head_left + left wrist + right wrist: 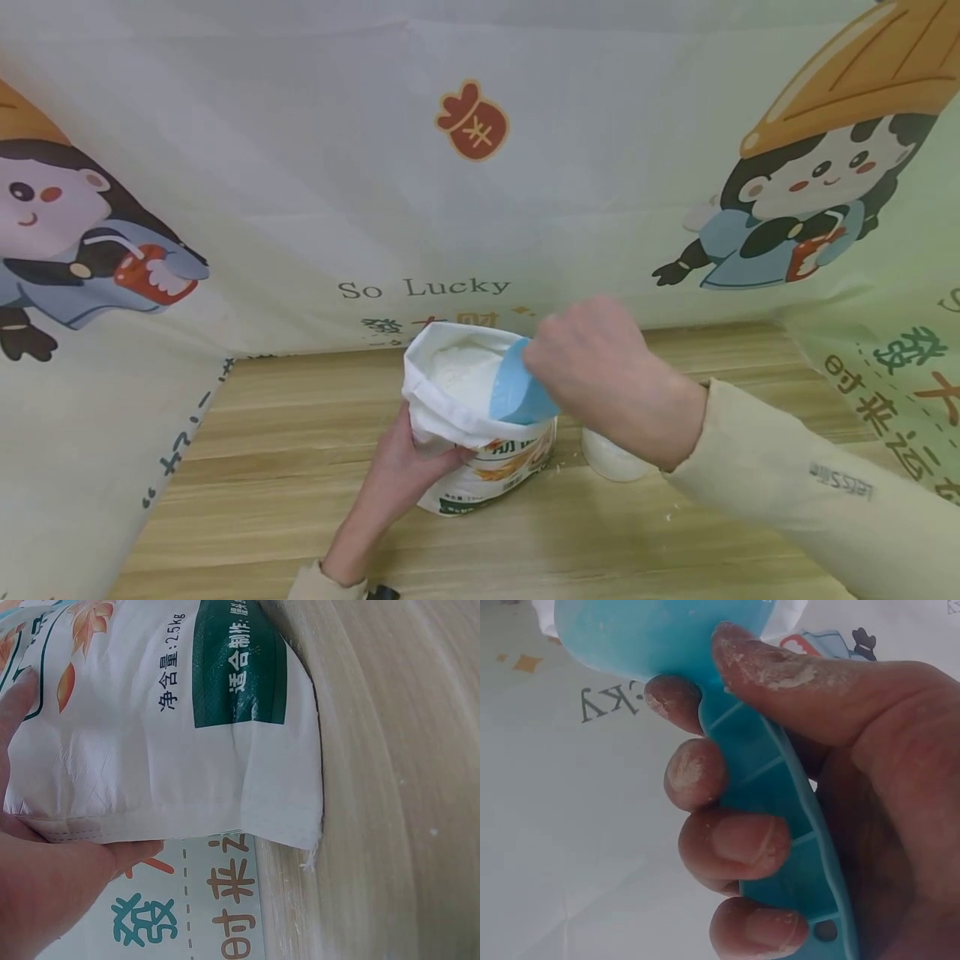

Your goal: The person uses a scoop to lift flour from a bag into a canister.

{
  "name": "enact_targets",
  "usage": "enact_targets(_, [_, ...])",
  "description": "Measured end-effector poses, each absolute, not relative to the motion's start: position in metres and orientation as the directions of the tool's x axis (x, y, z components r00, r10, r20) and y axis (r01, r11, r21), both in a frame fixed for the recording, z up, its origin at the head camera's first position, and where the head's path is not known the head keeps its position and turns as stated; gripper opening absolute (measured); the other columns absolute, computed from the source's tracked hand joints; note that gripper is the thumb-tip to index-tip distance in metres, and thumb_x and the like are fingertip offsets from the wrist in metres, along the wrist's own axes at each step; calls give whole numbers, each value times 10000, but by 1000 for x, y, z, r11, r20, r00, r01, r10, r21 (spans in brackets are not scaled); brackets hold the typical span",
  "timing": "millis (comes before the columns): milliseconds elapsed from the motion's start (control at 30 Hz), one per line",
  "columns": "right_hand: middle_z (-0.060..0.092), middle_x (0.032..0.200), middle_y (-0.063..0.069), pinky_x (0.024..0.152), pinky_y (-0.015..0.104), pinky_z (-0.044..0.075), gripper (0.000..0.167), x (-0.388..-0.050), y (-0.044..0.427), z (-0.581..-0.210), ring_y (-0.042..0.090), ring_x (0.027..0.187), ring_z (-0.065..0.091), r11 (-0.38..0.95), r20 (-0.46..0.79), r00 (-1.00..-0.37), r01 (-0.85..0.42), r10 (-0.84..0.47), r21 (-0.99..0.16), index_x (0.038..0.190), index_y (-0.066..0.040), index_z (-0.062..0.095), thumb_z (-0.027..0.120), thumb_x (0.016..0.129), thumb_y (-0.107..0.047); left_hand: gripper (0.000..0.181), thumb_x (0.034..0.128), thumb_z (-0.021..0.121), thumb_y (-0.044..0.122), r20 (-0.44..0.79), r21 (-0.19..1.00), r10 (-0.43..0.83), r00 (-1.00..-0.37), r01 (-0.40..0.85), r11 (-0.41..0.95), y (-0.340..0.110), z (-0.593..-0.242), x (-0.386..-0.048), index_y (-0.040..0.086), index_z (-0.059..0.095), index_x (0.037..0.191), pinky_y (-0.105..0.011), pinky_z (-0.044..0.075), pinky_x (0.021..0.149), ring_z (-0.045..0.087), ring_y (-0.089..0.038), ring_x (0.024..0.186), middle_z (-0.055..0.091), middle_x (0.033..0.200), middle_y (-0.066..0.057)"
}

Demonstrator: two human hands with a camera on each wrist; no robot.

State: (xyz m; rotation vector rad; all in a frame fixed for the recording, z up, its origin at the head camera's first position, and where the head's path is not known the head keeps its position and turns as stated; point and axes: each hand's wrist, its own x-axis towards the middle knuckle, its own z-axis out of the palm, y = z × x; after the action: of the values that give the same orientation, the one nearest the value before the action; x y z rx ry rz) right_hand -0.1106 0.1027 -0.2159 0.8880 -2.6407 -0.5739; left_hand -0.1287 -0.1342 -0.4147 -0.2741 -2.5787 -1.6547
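A white flour bag (510,475) stands on the wooden table, its top open and rim folded outward. White flour (459,371) shows inside. My left hand (405,462) grips the bag's left side, thumb across the front; in the left wrist view, that hand (60,892) holds the printed bag (150,757). Above the bag's right rim, my right hand (607,375) holds a blue plastic scoop (517,390), its bowl partly inside the mouth. In the right wrist view, floury fingers curl round the ribbed scoop handle (761,787). How full the scoop is cannot be seen.
A whitish, see-through container (617,461) stands right of the bag, partly hidden beneath my right hand. Specks of flour (670,510) lie on the wooden tabletop (300,467). A printed cloth backdrop (300,167) rises behind the table and along both sides.
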Motion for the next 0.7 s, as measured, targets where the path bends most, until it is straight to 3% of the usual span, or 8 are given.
enact_targets(233, [487,561,-65,415,313,415,350,-114,89,-225,107,499,386,742,145,-774,-507,-616,439,594,-229,584,758,805,-11,844,781,920,234,146,895,114,-983,180,409,-134,-414,-128,163,446,1476,-551,455,1059,572,-293,1246,625,1345,-61])
enact_targets(700, [346,538,-67,405,238,250,389,-122,85,-241,88,498,262,697,172,-729,-517,-663,496,559,-200,496,713,809,3,837,782,922,252,150,888,117,-982,186,422,-134,-413,-128,166,453,1470,-545,472,1036,590,-286,1222,643,1321,-61])
